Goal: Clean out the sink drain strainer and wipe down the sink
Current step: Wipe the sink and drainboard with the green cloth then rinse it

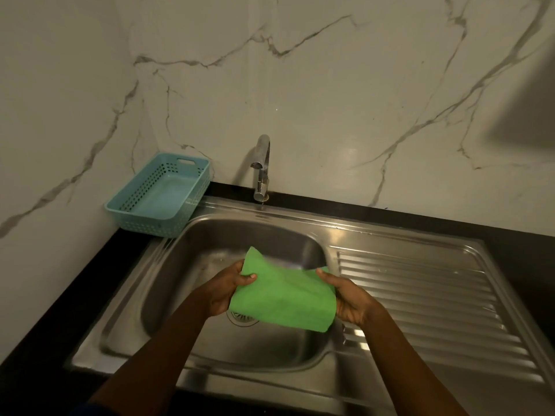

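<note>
Both hands, the left hand (223, 291) and right hand (350, 300), grasp a green cloth (283, 295) by its side edges, above the sink (210, 241), half covering the strainer (241, 318).

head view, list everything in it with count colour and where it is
green cloth: one, bright green, held above the basin, between both hands
sink: one, steel grey, set in the counter, centre of view
drain strainer: one, metal, basin floor, partly hidden by the cloth
tap: one, chrome, behind the basin against the wall
draining board: one, ribbed steel, right of the basin
basket: one, light blue, perforated, back left corner of the counter, nothing in it
counter: one, black, around the sink
wall: white marble with grey veins, behind and to the left
left hand: grips the cloth's left edge
right hand: grips the cloth's right edge
</note>
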